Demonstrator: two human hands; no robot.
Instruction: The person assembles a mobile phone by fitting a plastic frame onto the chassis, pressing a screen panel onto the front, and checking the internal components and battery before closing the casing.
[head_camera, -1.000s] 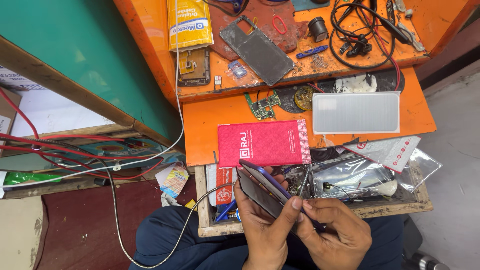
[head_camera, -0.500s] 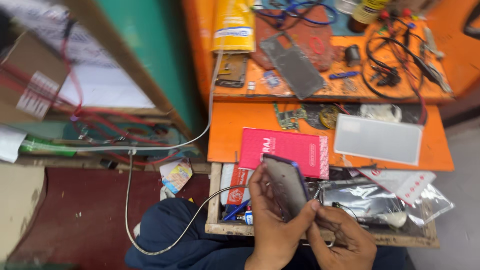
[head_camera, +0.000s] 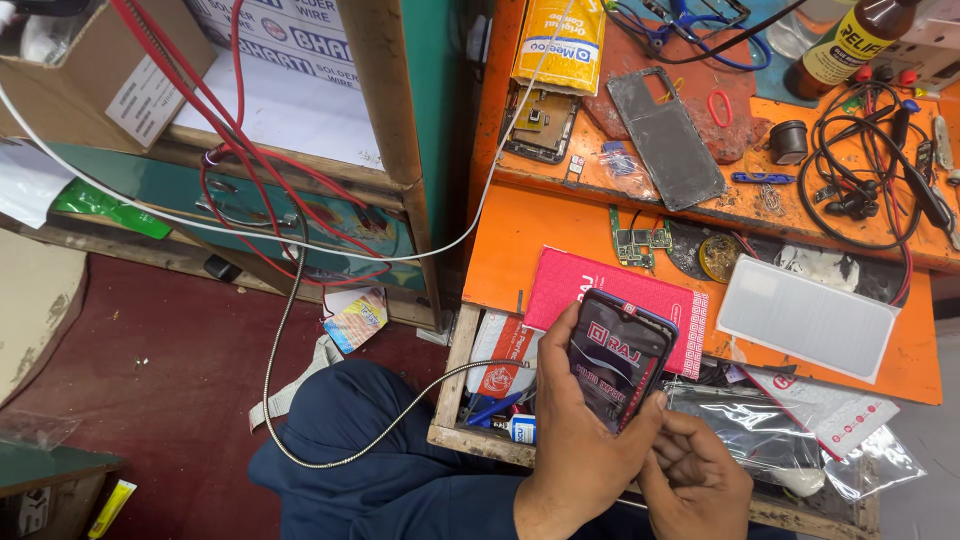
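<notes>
1. Left hand (head_camera: 585, 440) grips dark phone (head_camera: 618, 358), screen up, over wooden drawer (head_camera: 452, 400).
2. Right hand (head_camera: 695, 478) touches phone's near right corner.
3. Pink box (head_camera: 590, 285) just beyond, on orange bench (head_camera: 520, 235).

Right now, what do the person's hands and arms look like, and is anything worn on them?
Both hands are bare: the left hand and right hand show no gloves, rings or watch. No sleeves reach the visible wrists. Fingers are uncovered, nails short.

Left hand (head_camera: 580, 440) is raised with fingers curled and thumb up, gripping. Right hand (head_camera: 695, 480) sits just beside it, fingers bent, index fingertip pressing forward.
</notes>
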